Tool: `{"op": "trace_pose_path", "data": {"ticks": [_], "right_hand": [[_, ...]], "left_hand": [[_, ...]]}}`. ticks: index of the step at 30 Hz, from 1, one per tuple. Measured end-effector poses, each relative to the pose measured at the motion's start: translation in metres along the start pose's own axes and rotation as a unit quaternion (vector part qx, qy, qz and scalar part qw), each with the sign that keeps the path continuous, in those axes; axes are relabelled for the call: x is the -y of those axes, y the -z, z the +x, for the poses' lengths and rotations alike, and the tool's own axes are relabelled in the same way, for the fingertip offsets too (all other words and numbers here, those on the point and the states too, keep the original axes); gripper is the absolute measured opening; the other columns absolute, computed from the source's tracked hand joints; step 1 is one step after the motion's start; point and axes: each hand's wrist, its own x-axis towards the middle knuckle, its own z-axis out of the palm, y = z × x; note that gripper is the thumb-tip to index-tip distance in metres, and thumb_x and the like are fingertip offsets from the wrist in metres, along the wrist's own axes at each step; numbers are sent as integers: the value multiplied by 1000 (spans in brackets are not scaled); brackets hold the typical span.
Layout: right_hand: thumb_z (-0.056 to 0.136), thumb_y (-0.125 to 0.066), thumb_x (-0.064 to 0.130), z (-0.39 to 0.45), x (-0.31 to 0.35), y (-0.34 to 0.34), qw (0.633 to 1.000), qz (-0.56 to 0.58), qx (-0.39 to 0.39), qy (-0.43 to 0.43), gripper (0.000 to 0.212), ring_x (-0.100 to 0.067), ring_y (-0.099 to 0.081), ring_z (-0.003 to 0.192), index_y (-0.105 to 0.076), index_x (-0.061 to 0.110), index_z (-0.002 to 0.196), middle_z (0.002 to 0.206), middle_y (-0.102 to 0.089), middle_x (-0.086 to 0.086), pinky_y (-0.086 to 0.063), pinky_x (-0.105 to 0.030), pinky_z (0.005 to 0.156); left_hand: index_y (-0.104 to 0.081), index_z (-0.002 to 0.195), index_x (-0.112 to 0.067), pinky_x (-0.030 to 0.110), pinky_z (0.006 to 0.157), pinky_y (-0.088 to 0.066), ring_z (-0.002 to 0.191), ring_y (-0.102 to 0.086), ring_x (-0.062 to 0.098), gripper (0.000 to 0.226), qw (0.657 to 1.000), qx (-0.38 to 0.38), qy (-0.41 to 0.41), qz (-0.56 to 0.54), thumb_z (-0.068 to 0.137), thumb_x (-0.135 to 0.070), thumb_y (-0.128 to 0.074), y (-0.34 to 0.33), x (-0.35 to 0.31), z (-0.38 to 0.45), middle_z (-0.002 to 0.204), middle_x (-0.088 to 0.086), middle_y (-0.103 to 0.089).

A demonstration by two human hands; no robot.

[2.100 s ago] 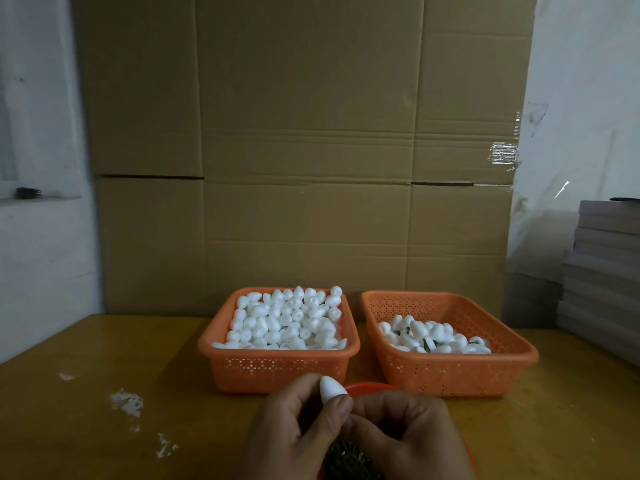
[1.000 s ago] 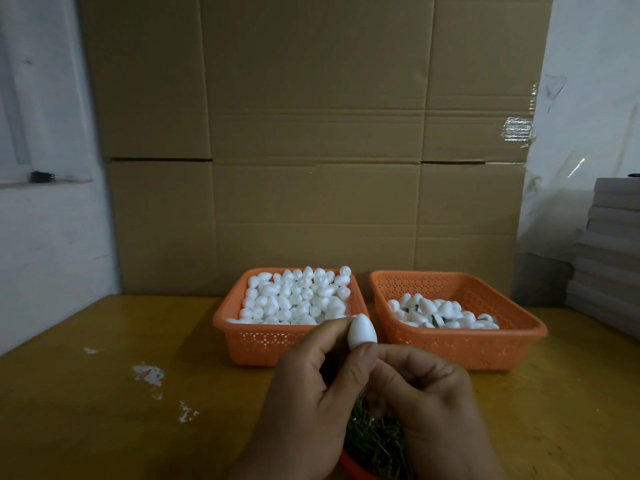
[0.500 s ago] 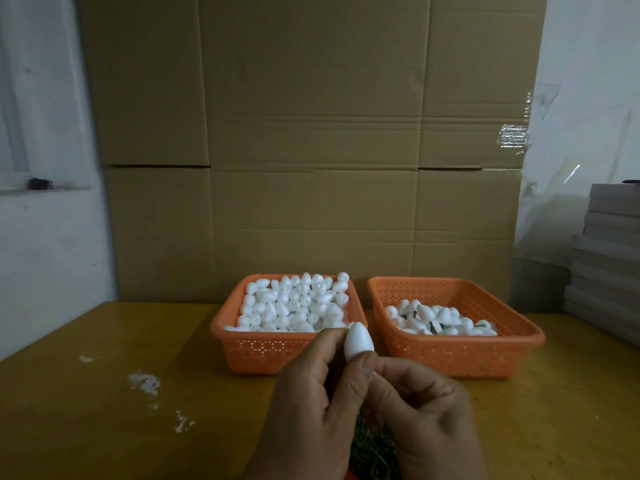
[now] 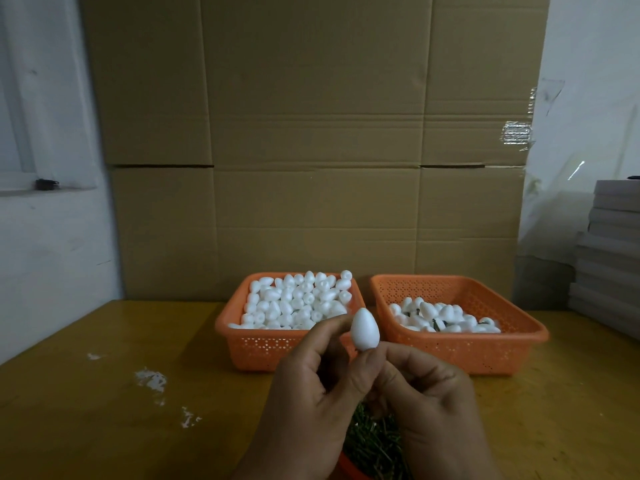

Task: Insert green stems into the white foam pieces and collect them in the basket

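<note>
A white egg-shaped foam piece point(image 4: 365, 330) stands nearly upright, its long axis vertical, the narrow tip pointing up and leaning slightly away from the viewer, the blunt end down among the fingertips. Both hands are together in front of the left basket point(image 4: 273, 348): the left hand point(image 4: 308, 407) pinches the foam piece from its left side with thumb and forefinger, and the right hand point(image 4: 429, 407) has its fingers curled under the blunt end, touching the left thumb; whether a stem is held there cannot be told, since the fingers hide the base. Seen from the head camera, the foam piece overlaps the near right corner of the left basket, which is heaped with plain white foam pieces point(image 4: 298, 301). Just beside the left basket, to its right, sits the right basket point(image 4: 464, 351), orange as well, holding a shallower layer of foam pieces with dark green stems point(image 4: 443, 318) showing among them. Nearer the viewer than the left basket, below the hands, a pile of green stems point(image 4: 374, 441) lies in an orange container point(image 4: 348, 469) mostly hidden by the wrists. Left of the left basket, white crumbs point(image 4: 150, 379) dot the yellow counter point(image 4: 104, 427). Behind the left basket rises a wall of cardboard boxes point(image 4: 311, 150), and far to its right stands a stack of grey boards point(image 4: 609, 258).
</note>
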Motion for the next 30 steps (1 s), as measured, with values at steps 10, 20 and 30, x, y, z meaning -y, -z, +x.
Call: {"op": "trace_pose_path", "data": {"ticks": [10, 20, 30], "right_hand": [[91, -71, 25, 82, -28, 52, 924, -366, -110, 33, 16, -3, -67, 73, -71, 36, 79, 73, -72, 16, -56, -24, 65], [87, -62, 27, 137, -48, 94, 786, -604, -121, -54, 26, -30, -64, 94, -73, 21, 65, 62, -66, 6, -49, -30, 64], [90, -48, 61, 150, -51, 92, 725, -673, -101, -110, 47, -23, -59, 104, -73, 22, 88, 97, -74, 5, -29, -44, 79]], "left_hand": [[-68, 99, -45, 15, 62, -46, 66, -60, 1, 37, 998, -27, 33, 47, 71, -68, -62, -3, 22, -9, 68, -12, -59], [-71, 88, -45, 21, 69, -47, 76, -64, 14, 37, 994, -33, 57, 85, 61, -69, -62, -5, 34, -8, 71, -3, -62], [-70, 86, -46, 24, 73, -49, 82, -62, 19, 37, 993, -23, 62, 98, 60, -70, -60, -5, 32, -6, 73, 2, -63]]}}
